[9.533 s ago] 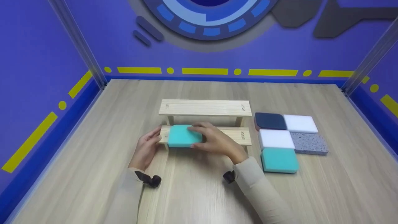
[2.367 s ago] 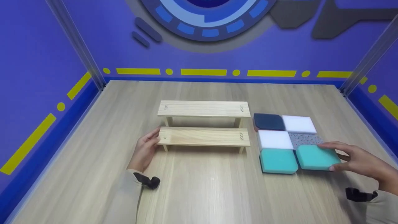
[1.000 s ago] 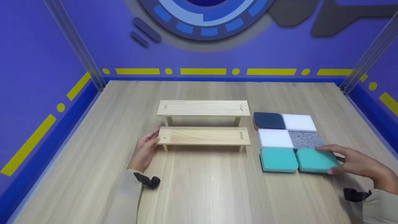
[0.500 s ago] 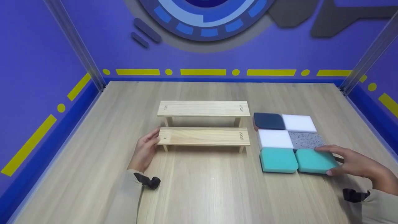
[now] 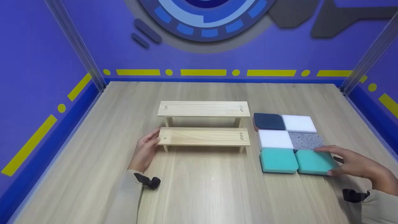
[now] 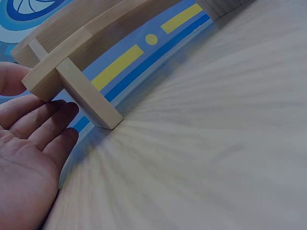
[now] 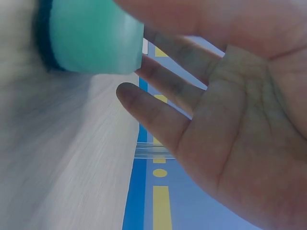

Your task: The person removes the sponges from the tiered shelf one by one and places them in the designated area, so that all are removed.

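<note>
My left hand (image 5: 145,151) pinches the left end of the front wooden stand (image 5: 203,137), a low bench-like shelf on short legs. In the left wrist view, the thumb is over the stand's board (image 6: 45,79) and the fingers are below, beside its leg (image 6: 91,96). At the right, my right hand (image 5: 356,163) holds a teal sponge (image 5: 314,162) by its far and near edges. That sponge lies flat against a second teal sponge (image 5: 279,160). The right wrist view shows the sponge's dark underside (image 7: 44,36) down at the tabletop, with the lower fingers spread loose.
A second wooden stand (image 5: 203,109) stands right behind the front one. Above the teal pair lie a white sponge (image 5: 275,139), a speckled grey block (image 5: 307,141), a dark-topped sponge (image 5: 269,121) and another white sponge (image 5: 299,123). Blue walls (image 5: 199,59) bound the table.
The teal sponge left the front stand and moved right in my right hand. It then came down slightly beside the other teal sponge. My left hand stays at the stand's end.
</note>
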Demonstrator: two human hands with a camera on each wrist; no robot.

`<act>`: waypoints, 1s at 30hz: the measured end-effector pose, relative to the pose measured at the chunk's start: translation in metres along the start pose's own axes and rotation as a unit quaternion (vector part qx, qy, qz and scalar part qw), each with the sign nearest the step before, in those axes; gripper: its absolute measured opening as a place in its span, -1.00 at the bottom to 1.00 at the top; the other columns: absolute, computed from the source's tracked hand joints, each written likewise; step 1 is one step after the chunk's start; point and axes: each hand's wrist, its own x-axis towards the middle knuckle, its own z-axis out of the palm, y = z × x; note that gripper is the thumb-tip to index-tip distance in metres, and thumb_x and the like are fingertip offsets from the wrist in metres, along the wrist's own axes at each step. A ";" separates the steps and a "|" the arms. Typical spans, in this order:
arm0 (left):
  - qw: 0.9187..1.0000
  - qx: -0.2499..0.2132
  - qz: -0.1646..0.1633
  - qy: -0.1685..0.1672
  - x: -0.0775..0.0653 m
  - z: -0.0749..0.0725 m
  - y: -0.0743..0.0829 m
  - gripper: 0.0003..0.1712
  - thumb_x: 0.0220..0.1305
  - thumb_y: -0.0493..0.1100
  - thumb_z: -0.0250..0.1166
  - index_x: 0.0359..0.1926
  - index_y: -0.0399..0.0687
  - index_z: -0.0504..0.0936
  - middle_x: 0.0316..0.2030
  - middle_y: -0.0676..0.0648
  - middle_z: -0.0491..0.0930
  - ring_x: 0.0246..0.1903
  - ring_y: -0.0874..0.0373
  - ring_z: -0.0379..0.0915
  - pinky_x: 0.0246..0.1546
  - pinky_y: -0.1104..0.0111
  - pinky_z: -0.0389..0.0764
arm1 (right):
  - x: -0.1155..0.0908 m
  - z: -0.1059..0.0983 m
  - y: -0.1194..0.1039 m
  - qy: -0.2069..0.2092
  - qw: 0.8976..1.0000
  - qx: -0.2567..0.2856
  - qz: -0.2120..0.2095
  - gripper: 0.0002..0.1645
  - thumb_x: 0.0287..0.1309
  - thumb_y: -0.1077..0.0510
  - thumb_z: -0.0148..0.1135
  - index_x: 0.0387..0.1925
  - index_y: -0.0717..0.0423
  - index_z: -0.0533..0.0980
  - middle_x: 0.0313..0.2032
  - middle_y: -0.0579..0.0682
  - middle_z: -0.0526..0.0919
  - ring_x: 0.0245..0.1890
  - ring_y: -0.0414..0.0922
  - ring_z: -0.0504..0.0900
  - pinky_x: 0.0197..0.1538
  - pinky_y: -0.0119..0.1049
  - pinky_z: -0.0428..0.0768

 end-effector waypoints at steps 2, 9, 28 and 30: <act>1.000 0.001 0.000 0.000 0.000 0.000 0.000 -0.38 0.30 -0.50 -0.04 0.38 -0.48 0.11 0.42 -0.37 0.09 0.43 -0.08 0.02 0.15 0.52 0.43 | 0.000 0.000 0.000 0.003 1.000 0.001 0.001 -0.07 -0.09 0.14 0.45 0.32 0.27 0.27 0.29 0.34 0.24 0.31 -0.30 0.18 0.11 0.50 0.21; 1.000 0.003 -0.004 0.008 0.002 0.000 0.000 -0.38 0.30 -0.49 -0.04 0.38 -0.47 0.13 0.41 -0.38 0.12 0.40 -0.07 0.08 0.13 0.51 0.45 | 0.001 0.001 0.001 0.005 1.000 0.000 0.002 -0.08 -0.04 0.11 0.42 0.34 0.26 0.25 0.31 0.42 0.20 0.33 -0.26 0.16 0.13 0.49 0.21; 0.998 -0.024 0.044 0.039 -0.005 -0.006 0.020 -0.41 0.49 -0.12 -0.09 0.44 -0.23 0.11 0.48 -0.19 0.03 0.45 -0.02 0.00 0.47 0.16 0.02 | 0.017 -0.003 -0.032 0.147 0.989 -0.003 0.005 -0.27 0.40 -0.03 0.00 0.42 0.29 0.11 0.35 0.49 0.14 0.30 0.50 0.05 0.17 0.50 0.09; 0.998 0.032 0.048 0.039 -0.006 -0.005 0.027 -0.37 0.50 -0.05 -0.12 0.49 -0.11 0.03 0.51 -0.08 -0.06 0.49 0.07 -0.13 0.50 0.21 -0.08 | 0.020 -0.004 -0.038 0.170 0.985 0.001 -0.005 -0.28 0.43 -0.03 -0.06 0.44 0.25 0.07 0.37 0.49 0.10 0.32 0.51 0.02 0.17 0.51 0.04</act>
